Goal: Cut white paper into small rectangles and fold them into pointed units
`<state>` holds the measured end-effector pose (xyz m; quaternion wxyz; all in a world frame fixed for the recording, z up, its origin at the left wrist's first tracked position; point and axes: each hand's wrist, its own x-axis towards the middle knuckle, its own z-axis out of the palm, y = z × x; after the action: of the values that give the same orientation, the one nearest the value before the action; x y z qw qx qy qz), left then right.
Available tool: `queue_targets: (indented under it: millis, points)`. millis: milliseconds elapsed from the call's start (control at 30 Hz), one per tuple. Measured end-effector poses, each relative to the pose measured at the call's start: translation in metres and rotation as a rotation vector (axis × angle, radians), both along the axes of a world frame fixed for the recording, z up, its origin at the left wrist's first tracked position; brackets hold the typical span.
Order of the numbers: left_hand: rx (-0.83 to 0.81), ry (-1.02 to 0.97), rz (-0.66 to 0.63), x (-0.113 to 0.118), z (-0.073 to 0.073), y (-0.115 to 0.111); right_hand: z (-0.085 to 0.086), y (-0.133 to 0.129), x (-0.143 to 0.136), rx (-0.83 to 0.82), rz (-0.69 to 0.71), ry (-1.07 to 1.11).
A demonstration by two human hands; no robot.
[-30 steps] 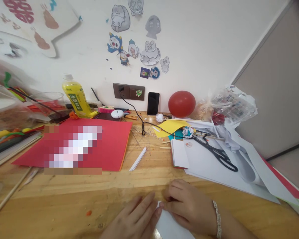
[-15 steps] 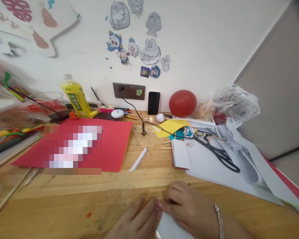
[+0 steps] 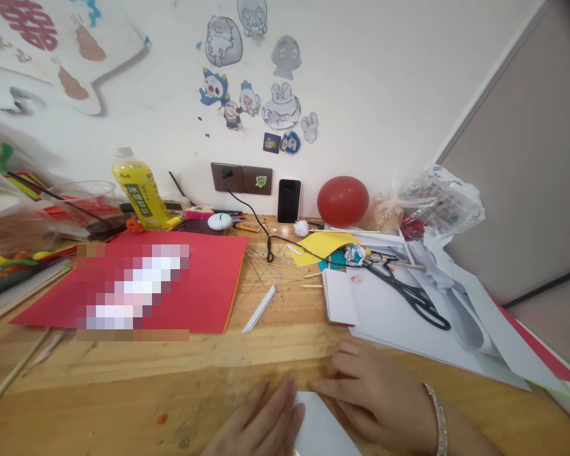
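At the bottom centre of the frame, a white paper (image 3: 320, 427) lies on the wooden table (image 3: 209, 373), between both hands. The left hand (image 3: 261, 424) rests along its left edge, fingers extended; the right hand (image 3: 375, 386), partly curled, is at its right edge. Whether either pinches the sheet, I cannot tell. A white strip (image 3: 259, 309) lies near centre.

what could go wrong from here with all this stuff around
The white paper might skew or crease unevenly, since the left hand lies along its left edge and the right hand is close by its other side.

The black cable loops across the table and over the yellow sheet, so a snag could drag things.

The phone stands upright near the wall and could topple if bumped.
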<state>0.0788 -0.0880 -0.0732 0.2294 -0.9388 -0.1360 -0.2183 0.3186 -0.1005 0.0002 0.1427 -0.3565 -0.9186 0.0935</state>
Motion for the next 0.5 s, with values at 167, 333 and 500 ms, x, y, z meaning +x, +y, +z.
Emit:
queue_targets:
  millis: [167, 333, 500]
  points:
    - [0.04, -0.01, 0.025, 0.001, 0.015, -0.002, -0.009, -0.001, -0.003, 0.013, -0.012, -0.025]
    - [-0.018, 0.045, 0.06, -0.005, 0.043, 0.004, -0.014, 0.0, -0.004, -0.017, -0.038, -0.031]
    - [-0.002, -0.106, -0.106, -0.003, 0.017, 0.01, -0.018, 0.004, -0.003, 0.012, -0.143, -0.062]
